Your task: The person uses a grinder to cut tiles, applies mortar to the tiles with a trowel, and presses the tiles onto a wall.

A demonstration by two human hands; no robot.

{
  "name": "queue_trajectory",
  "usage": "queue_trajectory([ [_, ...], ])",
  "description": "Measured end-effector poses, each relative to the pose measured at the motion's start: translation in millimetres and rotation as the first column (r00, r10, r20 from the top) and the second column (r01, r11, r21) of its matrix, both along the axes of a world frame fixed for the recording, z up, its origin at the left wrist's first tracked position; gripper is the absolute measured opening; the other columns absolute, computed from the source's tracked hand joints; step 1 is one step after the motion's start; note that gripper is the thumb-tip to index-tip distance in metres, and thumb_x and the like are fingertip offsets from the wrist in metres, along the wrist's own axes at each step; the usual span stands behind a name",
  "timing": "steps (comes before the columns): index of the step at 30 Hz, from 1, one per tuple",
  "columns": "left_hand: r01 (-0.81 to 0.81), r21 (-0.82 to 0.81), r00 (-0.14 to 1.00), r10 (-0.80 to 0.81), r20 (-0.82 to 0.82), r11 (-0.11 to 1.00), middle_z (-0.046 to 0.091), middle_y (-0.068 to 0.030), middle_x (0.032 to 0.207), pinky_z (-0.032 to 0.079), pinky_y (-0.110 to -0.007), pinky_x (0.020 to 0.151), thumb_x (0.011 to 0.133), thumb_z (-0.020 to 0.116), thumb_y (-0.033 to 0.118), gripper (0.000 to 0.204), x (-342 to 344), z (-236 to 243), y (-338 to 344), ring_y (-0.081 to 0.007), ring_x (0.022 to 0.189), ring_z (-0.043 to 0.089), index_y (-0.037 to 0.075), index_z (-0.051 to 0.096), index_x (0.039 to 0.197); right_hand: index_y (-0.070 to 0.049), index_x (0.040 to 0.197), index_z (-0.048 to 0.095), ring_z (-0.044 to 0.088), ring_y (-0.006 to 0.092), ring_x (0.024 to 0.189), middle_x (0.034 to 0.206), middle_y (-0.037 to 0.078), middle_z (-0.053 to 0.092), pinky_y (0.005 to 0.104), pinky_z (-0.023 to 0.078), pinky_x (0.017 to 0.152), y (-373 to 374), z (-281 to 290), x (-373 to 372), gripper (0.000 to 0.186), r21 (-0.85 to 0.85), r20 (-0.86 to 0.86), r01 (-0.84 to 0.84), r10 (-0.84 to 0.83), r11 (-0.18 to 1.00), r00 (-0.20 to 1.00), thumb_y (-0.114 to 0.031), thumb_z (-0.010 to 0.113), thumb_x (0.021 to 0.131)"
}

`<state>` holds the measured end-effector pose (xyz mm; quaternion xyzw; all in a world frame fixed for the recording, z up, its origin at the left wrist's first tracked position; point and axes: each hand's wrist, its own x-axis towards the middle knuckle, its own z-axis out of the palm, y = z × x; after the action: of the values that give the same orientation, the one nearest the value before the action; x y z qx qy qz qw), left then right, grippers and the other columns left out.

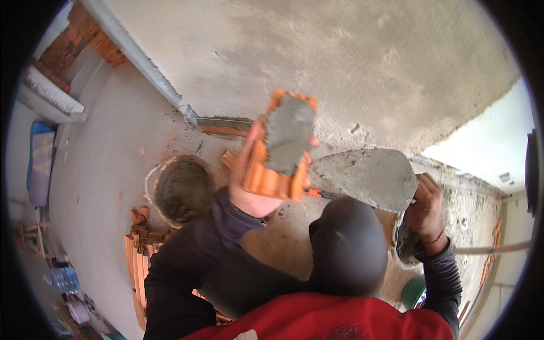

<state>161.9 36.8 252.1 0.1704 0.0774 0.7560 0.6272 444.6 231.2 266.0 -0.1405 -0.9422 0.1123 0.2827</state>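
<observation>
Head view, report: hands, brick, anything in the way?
Left hand gripping brick. Right hand holding trowel. Gray mortar coats brick's camera-facing side. Knee just below trowel in picture; nothing seen blocking brick.

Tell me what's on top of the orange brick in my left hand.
Grey mortar covers much of the orange brick's camera-facing side, with bare orange ridges below it. The surface under the mortar and your left hand's palm are hidden.

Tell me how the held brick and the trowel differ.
The held brick is a ridged orange block; the trowel has a flat, grey, tapering blade. The held brick is in the left hand, the trowel in the right hand. Both carry grey mortar.
</observation>
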Motion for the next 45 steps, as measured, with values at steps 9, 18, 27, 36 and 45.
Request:
queue_trajectory([
  [9, -0.314, -0.215, 0.916, 0.235, -0.326, 0.925, 0.047, -0.0226, 0.143, 0.059, -0.038, 0.077, 0.104, 0.037, 0.046, 0.059, -29.8, -22.3, -9.8, -0.0282, 0.104, 0.062, 0.007, 0.036, 0.148, -0.001, 0.079, 0.063, 0.061, 0.035, 0.07, 0.072, 0.018, 0.061, 0.0442, 0.048, 0.065, 47.0, 64.8, 156.7, 0.018, 0.067, 0.85, 0.543, -0.333, 0.837, 0.408, -0.018, 0.067, 0.078],
  [18, -0.395, -0.279, 0.858, 0.244, -0.452, 0.875, 0.047, -0.0202, 0.142, 0.056, -0.03, 0.077, 0.105, 0.038, 0.042, 0.056, -25.7, -31.2, 1.5, -0.023, 0.103, 0.058, 0.009, 0.035, 0.15, -0.007, 0.095, 0.074, 0.07, 0.032, 0.094, 0.097, 0.014, 0.072, 0.0437, 0.056, 0.084, 39.3, -74.5, 186.3, 0.02, 0.269, 0.945, 0.634, -0.325, 0.725, -0.028, -0.018, 0.061, 0.087],
  [27, -0.339, -0.25, 0.867, 0.198, -0.458, 0.907, 0.045, -0.0211, 0.144, 0.056, -0.033, 0.083, 0.106, 0.037, 0.04, 0.056, -28.6, -37.3, 5.1, -0.0242, 0.107, 0.058, 0.009, 0.032, 0.151, 0.002, 0.09, 0.071, 0.072, 0.0306, 0.08, 0.087, 0.018, 0.071, 0.0411, 0.057, 0.071, 31.7, -90.3, 195.6, 0.025, -0.006, 0.992, 0.646, -0.075, 0.763, 0.098, -0.016, 0.055, 0.085],
  [36, -0.261, -0.31, 0.922, 0.141, -0.362, 0.914, 0.048, -0.0204, 0.142, 0.056, -0.036, 0.082, 0.105, 0.036, 0.045, 0.057, -16.6, -42.8, 16.6, -0.0256, 0.106, 0.06, 0.009, 0.035, 0.15, -0.002, 0.069, 0.061, 0.049, 0.0098, 0.048, 0.059, 0.001, 0.054, 0.0277, 0.038, 0.044, 46.1, -52.4, 279.6, 0.03, -0.545, 0.832, 0.831, 0.051, -0.116, 0.552, -0.022, 0.06, 0.091],
  [45, -0.174, -0.311, 0.97, 0.109, -0.217, 0.934, 0.056, -0.0209, 0.133, 0.057, -0.039, 0.08, 0.103, 0.037, 0.051, 0.056, 8.2, -26.0, 33.6, -0.0265, 0.106, 0.063, 0.012, 0.043, 0.145, 0.003, 0.087, 0.065, 0.05, 0.0105, 0.053, 0.062, 0.001, 0.053, 0.0263, 0.039, 0.051, 14.6, 18.6, 154.6, 0.026, -0.892, 0.392, 0.425, -0.204, 0.155, 0.897, -0.02, 0.058, 0.078],
])
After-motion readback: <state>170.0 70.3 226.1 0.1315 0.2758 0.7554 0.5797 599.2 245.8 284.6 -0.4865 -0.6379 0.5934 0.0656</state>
